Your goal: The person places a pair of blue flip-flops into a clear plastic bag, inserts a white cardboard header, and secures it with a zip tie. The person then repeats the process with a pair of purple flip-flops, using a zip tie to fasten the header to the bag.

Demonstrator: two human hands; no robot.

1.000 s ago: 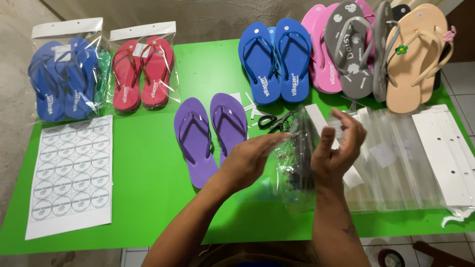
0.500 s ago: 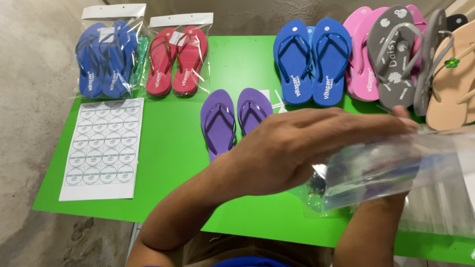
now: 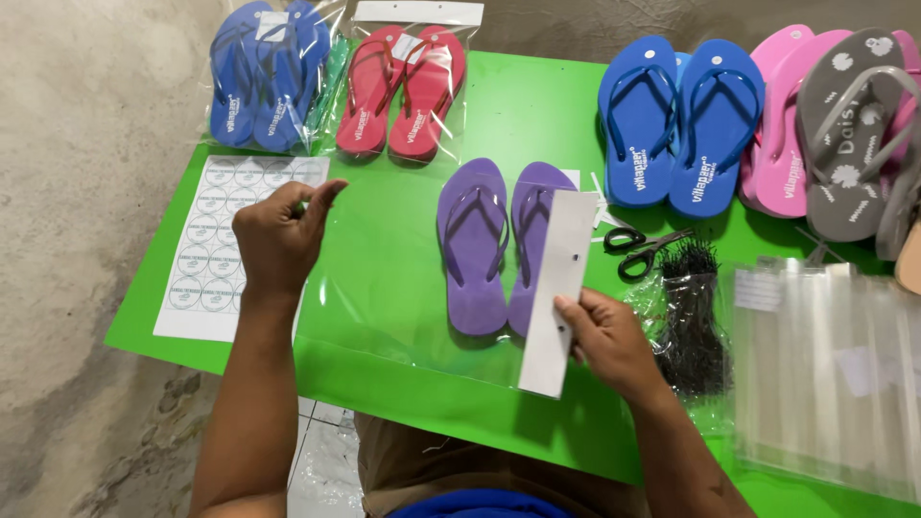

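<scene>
Your right hand (image 3: 609,341) is closing its grip on the white header card (image 3: 559,288) of a clear plastic bag (image 3: 403,288), thumb on top and fingers under it. Your left hand (image 3: 278,235) is pinching the far left corner of the same bag, fingers together on the film. The bag is lying stretched flat between both hands on the green counter (image 3: 537,105), partly covering the purple flip-flops (image 3: 494,245). A sticker sheet (image 3: 206,278) is lying just left of your left hand, and scissors (image 3: 643,249) are lying right of the card.
</scene>
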